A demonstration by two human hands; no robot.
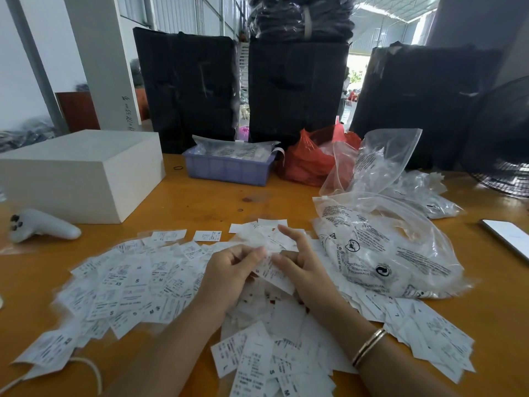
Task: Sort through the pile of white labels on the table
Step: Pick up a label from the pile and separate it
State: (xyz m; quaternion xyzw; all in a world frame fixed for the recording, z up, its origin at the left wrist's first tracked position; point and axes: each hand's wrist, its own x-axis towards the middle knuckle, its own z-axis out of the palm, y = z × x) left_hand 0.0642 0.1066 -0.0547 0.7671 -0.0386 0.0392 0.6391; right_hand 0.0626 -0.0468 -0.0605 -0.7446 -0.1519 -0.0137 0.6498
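A wide pile of white labels [128, 285] with black print and size letters covers the near half of the wooden table [206, 202]. Over its middle, my left hand [229, 273] and my right hand [300, 267] meet and together pinch a small bunch of labels [272, 272]. The right forefinger sticks up above the bunch. My right wrist wears a gold bangle [369, 346]. More labels [257, 365] lie between my forearms near the table's front edge.
A white box [83, 173] stands at the left, with a white controller [43, 226] in front of it. At the back sit a blue tray [229, 167] and a red bag [309, 159]. Clear printed plastic bags [380, 242] lie right; a phone [509, 236] and a fan [503, 144] far right.
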